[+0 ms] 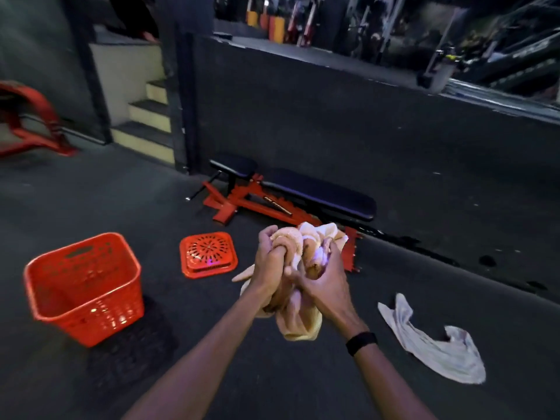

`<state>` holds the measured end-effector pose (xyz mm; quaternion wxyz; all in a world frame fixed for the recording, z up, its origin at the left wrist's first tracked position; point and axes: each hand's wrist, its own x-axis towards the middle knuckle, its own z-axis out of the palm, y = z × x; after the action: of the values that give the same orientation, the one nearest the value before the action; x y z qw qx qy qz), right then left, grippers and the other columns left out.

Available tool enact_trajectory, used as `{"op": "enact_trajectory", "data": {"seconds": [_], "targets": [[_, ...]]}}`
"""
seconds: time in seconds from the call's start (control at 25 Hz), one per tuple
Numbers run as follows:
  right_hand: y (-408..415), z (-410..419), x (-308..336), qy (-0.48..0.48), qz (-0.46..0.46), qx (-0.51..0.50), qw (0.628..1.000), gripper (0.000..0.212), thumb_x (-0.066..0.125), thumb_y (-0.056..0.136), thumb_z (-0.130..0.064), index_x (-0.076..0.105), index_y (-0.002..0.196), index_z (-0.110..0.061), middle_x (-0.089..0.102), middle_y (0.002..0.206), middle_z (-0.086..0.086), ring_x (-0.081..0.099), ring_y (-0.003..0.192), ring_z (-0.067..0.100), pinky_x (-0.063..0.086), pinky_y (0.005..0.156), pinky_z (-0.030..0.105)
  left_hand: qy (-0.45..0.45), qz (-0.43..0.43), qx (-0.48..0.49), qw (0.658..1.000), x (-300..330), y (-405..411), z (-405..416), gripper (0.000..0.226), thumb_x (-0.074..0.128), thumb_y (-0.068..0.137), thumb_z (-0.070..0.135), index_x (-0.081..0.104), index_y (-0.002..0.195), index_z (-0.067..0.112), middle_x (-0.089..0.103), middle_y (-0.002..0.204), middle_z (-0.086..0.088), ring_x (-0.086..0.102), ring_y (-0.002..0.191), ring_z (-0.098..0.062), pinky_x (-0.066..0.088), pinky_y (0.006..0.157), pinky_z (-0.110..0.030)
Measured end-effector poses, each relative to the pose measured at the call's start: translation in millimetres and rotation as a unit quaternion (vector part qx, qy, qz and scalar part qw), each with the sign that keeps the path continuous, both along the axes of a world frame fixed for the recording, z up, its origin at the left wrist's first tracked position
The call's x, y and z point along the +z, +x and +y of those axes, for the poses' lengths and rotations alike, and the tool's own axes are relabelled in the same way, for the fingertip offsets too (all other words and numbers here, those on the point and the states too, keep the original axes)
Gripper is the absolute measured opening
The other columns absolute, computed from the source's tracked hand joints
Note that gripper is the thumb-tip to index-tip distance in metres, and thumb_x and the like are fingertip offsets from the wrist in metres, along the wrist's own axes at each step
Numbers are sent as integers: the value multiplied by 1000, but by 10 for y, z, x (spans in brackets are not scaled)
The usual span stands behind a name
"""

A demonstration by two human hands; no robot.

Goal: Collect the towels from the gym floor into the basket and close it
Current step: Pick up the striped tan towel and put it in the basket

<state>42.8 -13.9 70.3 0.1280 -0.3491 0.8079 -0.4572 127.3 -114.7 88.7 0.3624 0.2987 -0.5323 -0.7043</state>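
Both hands meet at the centre of the view, bunching up a cream towel. The left hand has its fingers curled tight round the upper wad of cloth, and the right hand grips the same bundle from the other side, its thumb pressed across the folds; a loose end of the towel hangs down below the wrists. A black band sits on the right wrist.

At about 9 o'clock from the hands stands the orange basket, open-topped and upright on the gym floor (nothing can be made out inside it). Its orange lid lies flat on the floor at 10 o'clock, between basket and hands, apart from both. A second, whitish towel lies crumpled on the floor at 4 o'clock, well apart from the basket.

At 12 o'clock, just beyond the hands, a weight bench with a red frame and black pads stands against a dark wall. Steps rise at 11 o'clock.
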Motion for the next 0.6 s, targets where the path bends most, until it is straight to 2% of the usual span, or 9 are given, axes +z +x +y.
{"op": "enact_trajectory", "data": {"seconds": [0.08, 0.12, 0.2, 0.32, 0.36, 0.44, 0.52, 0.6], "targets": [[15, -369, -33, 44, 19, 38, 998, 130, 75, 44, -79, 13, 147, -29, 32, 149, 1, 36, 135, 25, 39, 108, 49, -5, -18, 10, 1000, -52, 55, -326, 59, 44, 63, 16, 37, 122, 19, 54, 99, -4, 55, 85, -19, 46, 76, -39], [27, -547, -47, 57, 30, 33, 997, 129, 78, 47, -72, 11, 148, -29, 30, 150, 4, 35, 136, 28, 38, 108, 49, -11, -28, 10, 999, -86, 90, -475, 62, 46, 61, 15, 35, 122, 20, 54, 99, -7, 54, 87, -21, 44, 78, -39], [67, -898, -77, 44, 60, 3, 997, 112, 77, 50, -58, 19, 144, -33, 42, 141, 4, 45, 125, 31, 44, 98, 47, -18, -30, 20, 999, -162, 182, -747, 64, 48, 56, 12, 38, 119, 19, 55, 95, -6, 54, 86, -19, 43, 81, -38], [31, -1500, -127, 20, 115, 15, 993, 86, 71, 49, -58, 37, 125, -35, 59, 115, -1, 57, 105, 27, 50, 82, 42, 22, -19, 44, 999, -242, 335, -1203, 62, 48, 48, 5, 47, 109, 13, 58, 90, -4, 56, 81, -11, 42, 73, -28], [-6, -1743, -154, 12, 114, 30, 993, 80, 70, 50, -57, 40, 121, -34, 62, 109, -1, 59, 101, 27, 50, 79, 40, 36, -11, 51, 998, -253, 383, -1383, 62, 49, 45, 5, 48, 107, 13, 59, 89, -6, 55, 80, -12, 40, 71, -28], [-91, -2200, -187, 5, 102, 67, 992, 72, 69, 52, -57, 45, 116, -32, 64, 103, -2, 61, 98, 27, 49, 76, 37, 42, -4, 68, 997, -297, 449, -1731, 61, 57, 46, 10, 54, 107, 13, 61, 93, -10, 55, 88, -19, 41, 76, -32], [-111, -2624, -197, -9, 106, 111, 988, 69, 71, 55, -54, 49, 117, -34, 65, 103, -6, 60, 99, 23, 46, 75, 32, 46, -19, 106, 993, -261, 548, -2043, 41, 65, 64, 19, 60, 105, 14, 63, 95, -10, 56, 90, -22, 43, 77, -34], [-46, -2967, -223, -38, 118, 166, 978, 66, 73, 57, -49, 51, 118, -34, 64, 105, -8, 59, 100, 19, 42, 74, 29, 55, -32, 194, 979, -290, 685, -2345, 10, 58, 87, 22, 63, 92, 15, 63, 81, -5, 56, 78, -19, 46, 63, -24]]}}
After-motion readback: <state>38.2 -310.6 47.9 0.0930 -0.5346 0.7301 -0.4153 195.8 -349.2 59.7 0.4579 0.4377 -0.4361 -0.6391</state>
